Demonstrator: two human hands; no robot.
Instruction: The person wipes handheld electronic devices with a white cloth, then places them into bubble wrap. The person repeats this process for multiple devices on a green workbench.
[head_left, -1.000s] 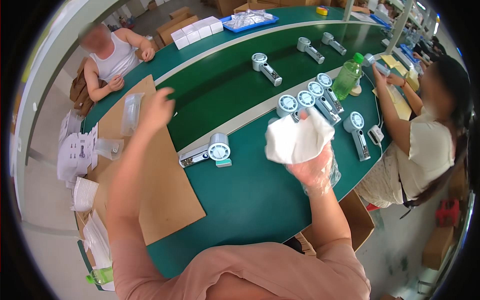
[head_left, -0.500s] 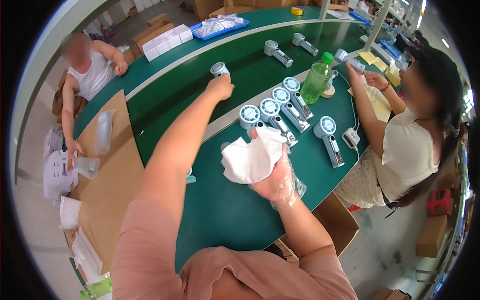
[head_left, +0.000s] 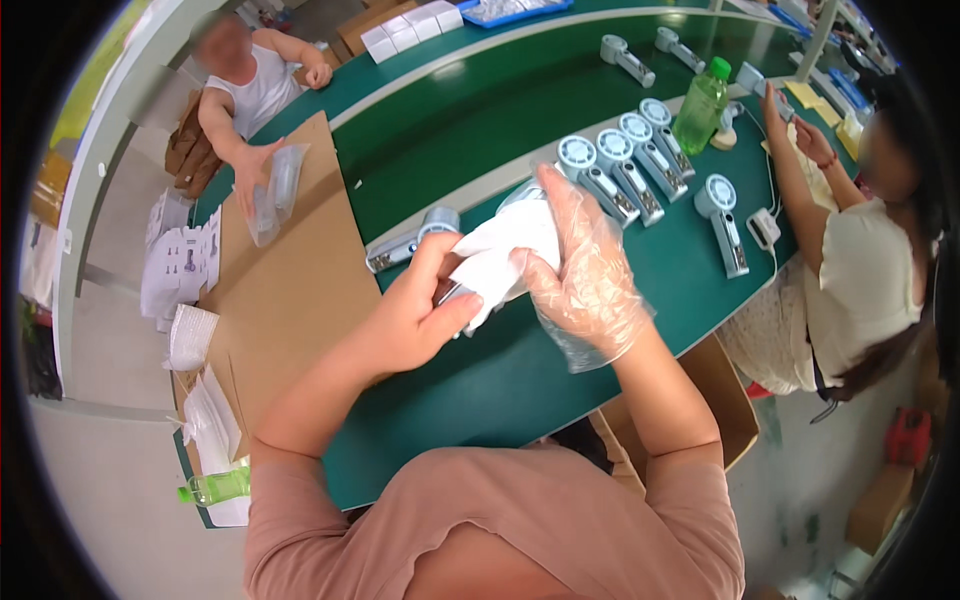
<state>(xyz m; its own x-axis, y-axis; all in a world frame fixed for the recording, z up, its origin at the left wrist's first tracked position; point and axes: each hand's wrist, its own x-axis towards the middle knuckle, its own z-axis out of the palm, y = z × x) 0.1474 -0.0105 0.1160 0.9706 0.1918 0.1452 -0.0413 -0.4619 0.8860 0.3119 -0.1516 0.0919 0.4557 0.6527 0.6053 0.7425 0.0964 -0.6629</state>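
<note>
A light-blue handheld fan, mostly hidden under a white cloth (head_left: 512,238), is between my two hands over the green table. The bare left hand (head_left: 420,312) is closed round the fan's handle end, thumb on top. In a clear plastic glove, my right hand (head_left: 590,275) presses the cloth round the fan's head end. Just beyond my left hand lies another handheld fan (head_left: 392,250). To the right of my hands, several light-blue fans (head_left: 617,150) lie in a slanted row, with a single fan (head_left: 722,225) apart from them.
A green bottle (head_left: 702,105) and a white adapter with a cable (head_left: 763,228) are at the right. Brown cardboard (head_left: 290,270) covers the left side. Two more fans lie on the dark green belt (head_left: 480,105). Co-workers handle a clear plastic piece (head_left: 278,195) at left and a fan at right.
My left hand has drawn a fan back from the belt to the cloth. My right hand has turned and closed the cloth over it. The left co-worker has lifted a clear plastic piece.
</note>
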